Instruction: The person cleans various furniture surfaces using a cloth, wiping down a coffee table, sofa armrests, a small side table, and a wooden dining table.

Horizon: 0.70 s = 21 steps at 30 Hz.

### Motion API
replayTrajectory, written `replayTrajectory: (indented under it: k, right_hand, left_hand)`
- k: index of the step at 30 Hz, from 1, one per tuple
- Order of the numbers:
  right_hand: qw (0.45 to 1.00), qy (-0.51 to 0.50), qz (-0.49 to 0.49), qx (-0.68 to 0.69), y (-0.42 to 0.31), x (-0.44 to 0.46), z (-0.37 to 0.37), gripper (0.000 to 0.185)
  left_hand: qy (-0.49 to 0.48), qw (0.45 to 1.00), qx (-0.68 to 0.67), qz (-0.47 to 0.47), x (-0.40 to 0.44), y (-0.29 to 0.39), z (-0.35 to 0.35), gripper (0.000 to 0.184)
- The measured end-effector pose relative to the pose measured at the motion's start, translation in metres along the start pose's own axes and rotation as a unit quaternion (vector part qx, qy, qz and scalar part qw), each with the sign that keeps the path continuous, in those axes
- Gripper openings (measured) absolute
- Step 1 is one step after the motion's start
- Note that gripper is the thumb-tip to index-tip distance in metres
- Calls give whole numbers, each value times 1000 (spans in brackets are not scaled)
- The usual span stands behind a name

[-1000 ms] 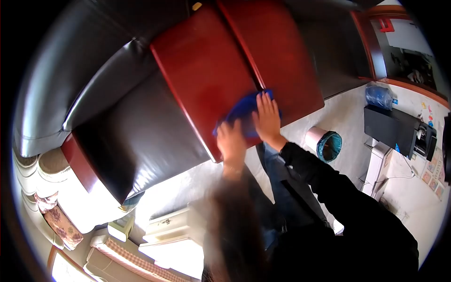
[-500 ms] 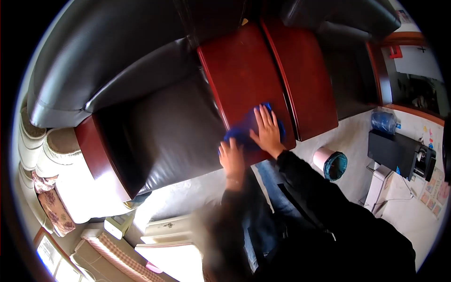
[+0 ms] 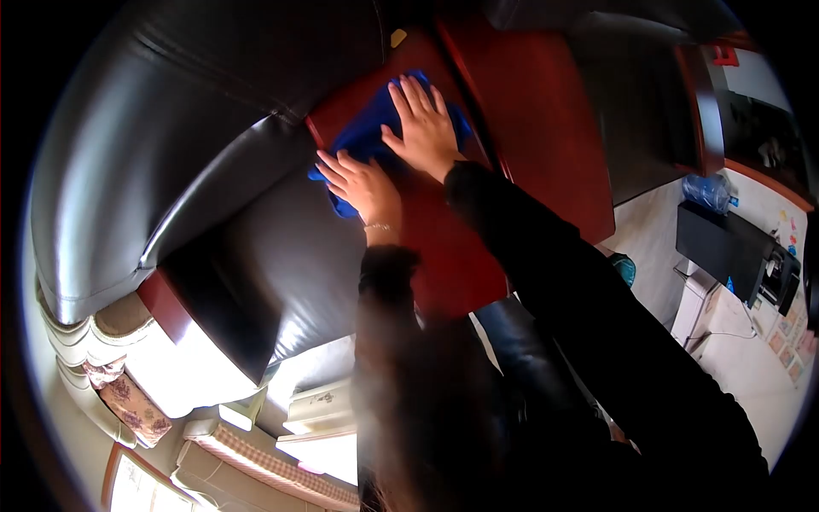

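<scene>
A blue cloth [image 3: 363, 130] lies spread on the glossy red-brown wooden panel [image 3: 448, 256] set between black leather seats. Flat on the cloth's right part rests my right hand [image 3: 426, 130], fingers stretched out and apart. My left hand [image 3: 365, 189], with a bracelet at the wrist, presses the cloth's lower left portion near the panel's left edge, its fingers extended. Neither hand has its fingers wrapped round anything. Part of the cloth is hidden beneath both palms.
A second red-brown panel [image 3: 546, 128] adjoins on the right, past a dark gap. The black leather seat [image 3: 299, 247] lies left. A small yellowish piece [image 3: 398, 37] sits at the panel's far end. To the right are a water jug [image 3: 706, 194] and a black cabinet [image 3: 725, 247].
Both hands have slid the blue cloth away from me, from the panel's near end toward its far end. My body leans further forward, and the view has shifted.
</scene>
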State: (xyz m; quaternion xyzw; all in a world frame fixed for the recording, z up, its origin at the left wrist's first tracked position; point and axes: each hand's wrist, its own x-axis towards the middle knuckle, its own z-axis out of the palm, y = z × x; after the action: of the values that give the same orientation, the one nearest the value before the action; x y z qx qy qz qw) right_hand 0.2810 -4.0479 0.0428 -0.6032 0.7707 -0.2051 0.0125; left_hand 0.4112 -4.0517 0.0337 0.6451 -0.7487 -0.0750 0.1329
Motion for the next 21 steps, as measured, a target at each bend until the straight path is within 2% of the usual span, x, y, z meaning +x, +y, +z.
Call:
replayTrajectory:
  k: [3,11,19,21]
  right_hand:
    - [1000,7,10,-14,6,25,11,72]
    - [1000,13,13,-18,9,39,20,71]
    - [990,137,-20,-25,17,30,41,63]
    - [994,106,-15,8,11,26,22,64]
  left_hand:
    - [7,997,74,-12,23,15,10,57]
    - [27,998,55,-3,28,17,15,55]
    - [78,995,55,32,23,6,29,56]
    - [97,993,46,49,23,0,32,54]
